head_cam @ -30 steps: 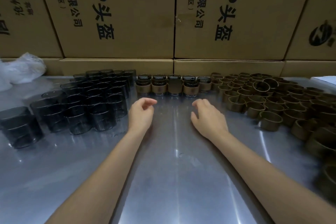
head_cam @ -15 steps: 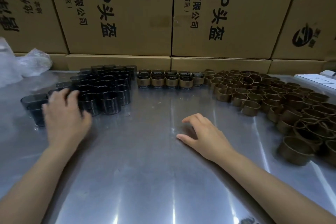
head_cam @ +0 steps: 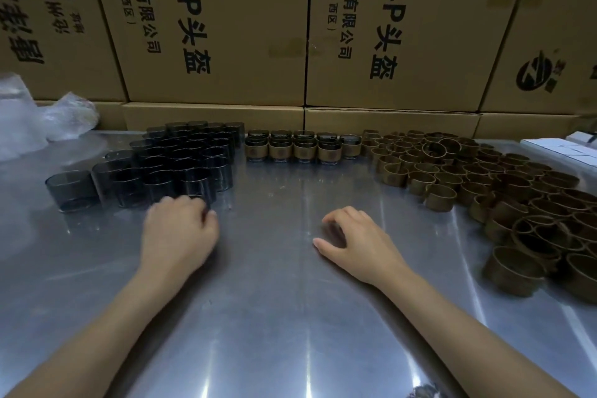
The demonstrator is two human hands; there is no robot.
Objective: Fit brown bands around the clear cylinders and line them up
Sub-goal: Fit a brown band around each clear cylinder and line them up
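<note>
On the bench (head_cam: 290,317) the bare cylinders (head_cam: 181,161) stand packed together at the left rear, the banded cylinders (head_cam: 302,147) stand in a row just right of them at the back centre, and the loose bands (head_cam: 504,191) spread from that row's right end along the right side toward the near edge. Boxes (head_cam: 226,26) stand stacked behind the bench, a bag (head_cam: 42,119) lies at its far left corner, and flat packets (head_cam: 562,152) lie at its far right. The left hand (head_cam: 179,233) is at the near edge of the bare cylinders, and the right hand (head_cam: 358,241) rests on the bench to its right, well left of the bands.
</note>
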